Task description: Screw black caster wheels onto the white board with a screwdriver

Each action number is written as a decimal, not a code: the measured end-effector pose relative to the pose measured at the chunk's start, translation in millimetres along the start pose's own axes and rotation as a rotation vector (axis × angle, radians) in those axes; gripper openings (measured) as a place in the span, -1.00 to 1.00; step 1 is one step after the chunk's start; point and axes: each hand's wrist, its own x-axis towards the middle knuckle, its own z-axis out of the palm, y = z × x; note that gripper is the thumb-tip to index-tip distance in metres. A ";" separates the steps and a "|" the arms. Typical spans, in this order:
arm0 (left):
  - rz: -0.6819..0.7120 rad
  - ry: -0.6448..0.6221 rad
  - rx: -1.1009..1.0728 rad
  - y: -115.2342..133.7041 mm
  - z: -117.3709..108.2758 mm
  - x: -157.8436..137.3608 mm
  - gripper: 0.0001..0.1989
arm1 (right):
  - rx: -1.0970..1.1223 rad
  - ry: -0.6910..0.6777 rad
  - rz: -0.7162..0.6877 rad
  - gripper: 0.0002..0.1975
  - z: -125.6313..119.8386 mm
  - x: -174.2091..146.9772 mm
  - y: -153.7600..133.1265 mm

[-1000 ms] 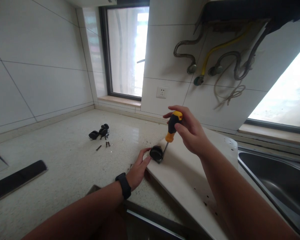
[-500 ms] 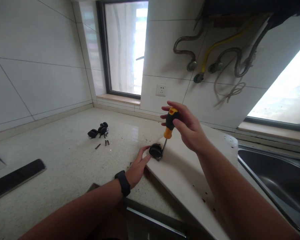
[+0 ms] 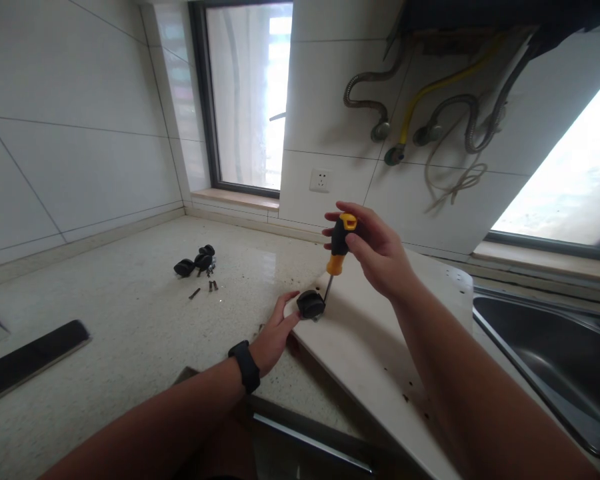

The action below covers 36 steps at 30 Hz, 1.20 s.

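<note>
A black caster wheel (image 3: 311, 305) sits at the near left corner of a white board (image 3: 360, 347). My left hand (image 3: 275, 333), with a dark watch on its wrist, curls round that corner, thumb and fingers against the caster; the exact contact is partly hidden. My right hand (image 3: 375, 250) grips the yellow-and-black handle of a screwdriver (image 3: 338, 243). Its shaft slants down beside the wheel to the caster's base, where the tip is hidden. Several small dark holes show in the board.
More black casters (image 3: 195, 261) lie on the speckled countertop (image 3: 130, 333) at the left, with loose screws (image 3: 213, 285) near them. A long dark bar (image 3: 35, 360) rests at far left. The sink (image 3: 550, 360) is at right. Hoses (image 3: 420, 100) hang on the tiled wall.
The screwdriver handle has turned a little in my right hand. The caster wheel has swivelled slightly, and a hole behind it shows more plainly. My left hand stays in place.
</note>
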 end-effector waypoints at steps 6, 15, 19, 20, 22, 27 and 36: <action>-0.047 -0.049 0.026 6.9 1.7 -3.4 -0.22 | -0.186 0.140 -0.055 -0.58 6.8 -3.2 3.2; -0.050 -0.017 0.058 12.3 5.0 -3.0 -0.17 | 0.056 -0.025 -0.037 -0.59 7.6 -4.8 -0.8; -0.094 0.008 0.047 11.0 5.5 -2.4 -0.28 | -0.090 0.044 -0.045 -0.41 9.3 -3.5 2.3; -0.099 0.016 0.039 9.7 5.2 -2.0 -0.30 | -0.138 0.070 -0.052 -0.42 9.9 -3.2 3.7; -0.092 0.033 0.020 6.5 4.1 -1.1 -0.33 | -0.208 0.119 -0.075 -0.52 10.4 -3.1 6.1; -0.060 0.041 -0.029 -0.3 1.7 0.7 -0.33 | -0.070 0.052 -0.043 -0.67 8.4 -4.3 4.6; -0.096 0.023 0.002 -1.2 0.5 1.3 -0.28 | -0.211 0.133 -0.083 -0.65 8.9 -2.2 5.3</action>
